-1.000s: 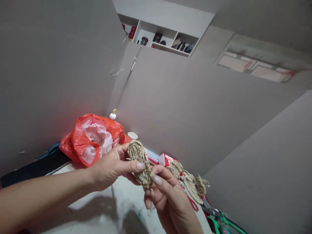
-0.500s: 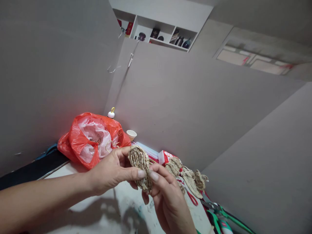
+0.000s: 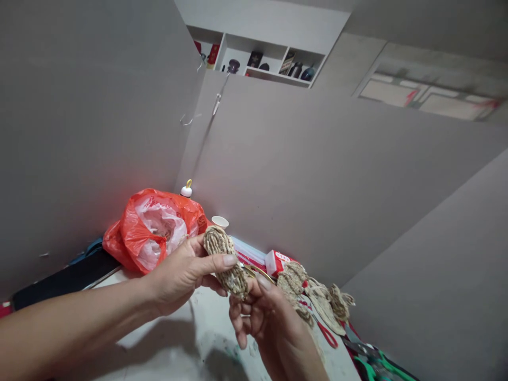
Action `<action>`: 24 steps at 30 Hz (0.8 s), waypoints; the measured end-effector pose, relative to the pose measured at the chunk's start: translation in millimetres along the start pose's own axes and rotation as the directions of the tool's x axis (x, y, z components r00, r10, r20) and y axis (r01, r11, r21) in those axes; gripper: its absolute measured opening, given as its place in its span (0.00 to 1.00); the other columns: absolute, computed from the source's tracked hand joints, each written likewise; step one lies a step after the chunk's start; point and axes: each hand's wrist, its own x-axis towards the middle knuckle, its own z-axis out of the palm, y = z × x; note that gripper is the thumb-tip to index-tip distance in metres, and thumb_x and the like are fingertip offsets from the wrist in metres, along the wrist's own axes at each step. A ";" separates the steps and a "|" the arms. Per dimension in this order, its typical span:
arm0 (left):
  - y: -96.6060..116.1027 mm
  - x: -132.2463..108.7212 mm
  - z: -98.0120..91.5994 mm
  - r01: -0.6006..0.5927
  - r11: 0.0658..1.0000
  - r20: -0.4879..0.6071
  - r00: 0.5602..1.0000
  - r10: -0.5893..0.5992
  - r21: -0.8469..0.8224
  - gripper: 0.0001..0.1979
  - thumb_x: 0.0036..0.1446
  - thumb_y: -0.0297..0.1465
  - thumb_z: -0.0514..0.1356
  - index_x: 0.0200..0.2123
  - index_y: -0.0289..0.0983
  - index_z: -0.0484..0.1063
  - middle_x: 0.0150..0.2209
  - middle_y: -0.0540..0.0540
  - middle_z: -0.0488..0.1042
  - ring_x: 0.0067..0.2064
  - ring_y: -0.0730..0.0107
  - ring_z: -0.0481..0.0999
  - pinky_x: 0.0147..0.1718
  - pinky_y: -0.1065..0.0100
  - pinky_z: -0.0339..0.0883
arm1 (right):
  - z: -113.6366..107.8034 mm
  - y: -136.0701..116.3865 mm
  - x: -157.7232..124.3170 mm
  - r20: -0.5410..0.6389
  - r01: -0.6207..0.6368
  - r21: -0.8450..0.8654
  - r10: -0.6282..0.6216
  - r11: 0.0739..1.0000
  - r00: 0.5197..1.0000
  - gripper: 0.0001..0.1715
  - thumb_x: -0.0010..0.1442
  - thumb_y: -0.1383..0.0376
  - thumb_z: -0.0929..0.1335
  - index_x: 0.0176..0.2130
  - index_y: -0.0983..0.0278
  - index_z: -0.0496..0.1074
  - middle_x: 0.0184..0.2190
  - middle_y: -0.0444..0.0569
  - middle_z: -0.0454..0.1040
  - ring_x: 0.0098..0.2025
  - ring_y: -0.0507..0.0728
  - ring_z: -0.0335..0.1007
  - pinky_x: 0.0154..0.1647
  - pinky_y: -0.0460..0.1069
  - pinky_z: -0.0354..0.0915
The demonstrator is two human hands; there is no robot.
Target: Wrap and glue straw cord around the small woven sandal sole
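Note:
A long oval bundle of twisted straw cord [image 3: 220, 244], pale brown and laid in close rows, is held up in front of me, tilted down to the right. My left hand [image 3: 198, 269] grips it, thumb lying across the front and fingers behind. At the bundle's lower right end is my right hand [image 3: 270, 312], its index finger touching that end. The thumb and index finger come together there, while the other fingers curl loosely below. Whatever lies in that pinch is too small to make out. A thin gold-coloured curved piece [image 3: 260, 273] shows just above the right thumb.
On the white table [image 3: 206, 328], a red plastic bag [image 3: 127, 233] with a white lining stands at left, beside a paper cup [image 3: 219, 221]. More straw pieces [image 3: 292, 278], a red-and-white box [image 3: 273, 262], a red loop handle [image 3: 327, 335] and green-handled tools [image 3: 371, 362] lie at right.
My right thumb has come off the bundle's front, and the right hand now sits lower at its end. The bundle has shifted slightly left and up in my left hand. The camera view has moved slightly.

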 end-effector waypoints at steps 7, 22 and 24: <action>-3.0 -1.7 1.4 -0.024 0.999 0.031 0.999 0.023 0.032 0.11 0.54 0.35 0.65 0.31 0.36 0.67 0.27 0.51 0.73 0.25 0.77 0.69 0.30 0.70 0.61 | 4.5 4.9 -4.2 0.081 -0.115 0.005 0.114 0.993 0.990 0.34 0.58 0.43 0.66 0.34 0.73 0.80 0.24 0.53 0.77 0.20 0.50 0.71 0.17 0.41 0.66; -8.9 0.2 -0.9 -0.037 0.994 0.039 0.999 0.033 0.098 0.10 0.54 0.33 0.66 0.31 0.35 0.68 0.26 0.51 0.73 0.24 0.78 0.67 0.27 0.72 0.60 | 1.7 11.9 2.7 0.233 -0.269 0.211 0.219 0.940 0.947 0.31 0.55 0.47 0.69 0.35 0.75 0.81 0.22 0.53 0.78 0.17 0.50 0.72 0.14 0.41 0.70; -9.4 0.7 -1.0 -0.033 0.995 0.084 0.996 0.025 0.094 0.10 0.55 0.33 0.65 0.31 0.34 0.68 0.25 0.50 0.73 0.22 0.78 0.65 0.23 0.73 0.58 | 2.4 12.6 3.9 0.246 -0.264 0.206 0.212 0.942 0.946 0.33 0.55 0.46 0.68 0.36 0.75 0.81 0.22 0.54 0.78 0.17 0.51 0.72 0.14 0.42 0.70</action>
